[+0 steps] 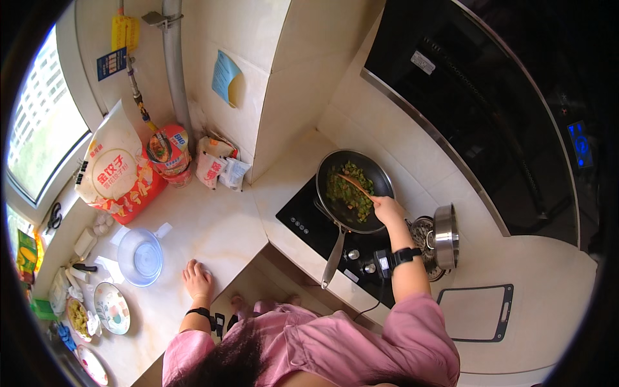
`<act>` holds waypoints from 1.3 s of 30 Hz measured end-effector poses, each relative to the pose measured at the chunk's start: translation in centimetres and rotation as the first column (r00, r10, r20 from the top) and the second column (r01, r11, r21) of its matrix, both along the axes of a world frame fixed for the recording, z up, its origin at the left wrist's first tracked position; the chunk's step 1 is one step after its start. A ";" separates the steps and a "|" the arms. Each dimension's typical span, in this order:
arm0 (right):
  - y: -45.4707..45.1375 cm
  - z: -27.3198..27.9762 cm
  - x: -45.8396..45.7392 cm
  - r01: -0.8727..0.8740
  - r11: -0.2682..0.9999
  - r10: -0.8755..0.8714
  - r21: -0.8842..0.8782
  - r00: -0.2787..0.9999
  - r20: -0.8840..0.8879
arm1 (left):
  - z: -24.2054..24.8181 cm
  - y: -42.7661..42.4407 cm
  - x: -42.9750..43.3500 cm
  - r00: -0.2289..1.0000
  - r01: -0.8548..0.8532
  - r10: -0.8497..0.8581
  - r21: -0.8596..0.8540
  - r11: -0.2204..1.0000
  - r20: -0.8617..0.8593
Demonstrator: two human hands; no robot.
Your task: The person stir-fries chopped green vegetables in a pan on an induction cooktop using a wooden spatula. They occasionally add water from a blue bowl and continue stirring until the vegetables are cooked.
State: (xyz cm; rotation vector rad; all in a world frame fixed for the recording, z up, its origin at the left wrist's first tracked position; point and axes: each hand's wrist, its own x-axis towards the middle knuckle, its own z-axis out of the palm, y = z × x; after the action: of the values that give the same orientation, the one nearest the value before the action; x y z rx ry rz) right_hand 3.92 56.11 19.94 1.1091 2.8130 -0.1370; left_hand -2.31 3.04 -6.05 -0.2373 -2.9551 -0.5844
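My right hand [388,211] grips the handle of a wooden spatula [359,185], whose working end is down in the food. Chopped green pieces with some pinkish bits [355,193] cover much of the bottom of a dark frying pan [382,179]. The pan sits on a black gas cooktop [301,213], its long metal handle [333,261] pointing toward me. My left hand [197,279] rests on the pale countertop [208,227] near its front edge, holding nothing. Beside it stands a clear bluish plastic bowl [140,259].
A steel pot [446,237] stands right of the pan, near my right forearm. A range hood [464,96] overhangs the stove. Plates [111,308], a flour bag [121,169] and an instant-noodle tub [169,152] line the left counter. A framed cutting board [474,314] lies at right.
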 end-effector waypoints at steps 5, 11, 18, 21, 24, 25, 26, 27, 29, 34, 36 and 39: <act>0.5 -0.4 0.1 0.128 0.992 -0.126 0.019 0.988 -0.088 | -0.2 0.0 0.0 1.000 0.004 -0.003 -0.017 1.000 0.006; 0.7 -2.2 2.2 0.184 0.983 -0.184 -0.024 0.983 -0.018 | -0.6 0.0 -0.1 0.997 0.022 -0.021 0.012 1.000 -0.073; -1.9 -3.8 7.1 0.279 0.958 -0.286 -0.061 0.945 -0.160 | -1.8 -0.8 -0.3 0.996 0.076 -0.074 0.038 0.996 -0.056; -4.5 -4.7 8.1 0.191 0.981 -0.192 -0.021 0.969 -0.155 | -2.2 -1.3 -0.3 0.991 0.126 -0.121 0.087 0.988 -0.066; -6.6 -5.2 9.1 0.203 0.979 -0.197 0.012 0.963 -0.185 | -2.4 -1.6 -0.2 0.981 0.169 -0.164 0.041 0.985 -0.104; -7.1 -5.3 9.4 0.211 0.976 -0.195 0.056 0.956 -0.218 | -2.4 -1.7 0.0 0.982 0.171 -0.170 0.006 0.985 -0.080; -7.6 -5.4 9.8 0.189 0.981 -0.171 0.052 0.955 -0.244 | -2.4 -1.7 0.2 0.982 0.170 -0.172 -0.030 0.985 -0.081; -8.0 -5.4 10.0 0.203 0.979 -0.197 0.003 0.956 -0.217 | -2.3 -1.9 0.5 0.975 0.170 -0.166 0.017 0.985 -0.147; -8.5 -5.3 10.2 0.209 0.977 -0.212 -0.037 0.957 -0.199 | -2.1 -2.2 1.6 0.992 0.121 -0.116 0.089 0.989 -0.052; -8.4 -5.3 8.8 0.359 0.931 -0.365 -0.067 0.899 -0.242 | -2.3 -2.7 3.1 0.981 0.189 -0.191 -0.042 0.981 -0.038; -8.1 -5.7 8.0 0.383 0.917 -0.399 -0.116 0.891 -0.218 | -2.5 -3.1 3.3 0.977 0.188 -0.180 0.061 0.980 -0.111; -7.7 -6.7 7.4 0.399 0.896 -0.443 -0.196 0.834 -0.329 | -2.2 -4.1 2.8 0.979 0.202 -0.196 0.112 0.973 -0.060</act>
State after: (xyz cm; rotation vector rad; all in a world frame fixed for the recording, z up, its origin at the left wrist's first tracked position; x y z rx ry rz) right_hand 11.33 48.39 13.25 1.8282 2.7455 -0.6047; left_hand 0.53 -1.10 -8.26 -0.5329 -2.8570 -0.7623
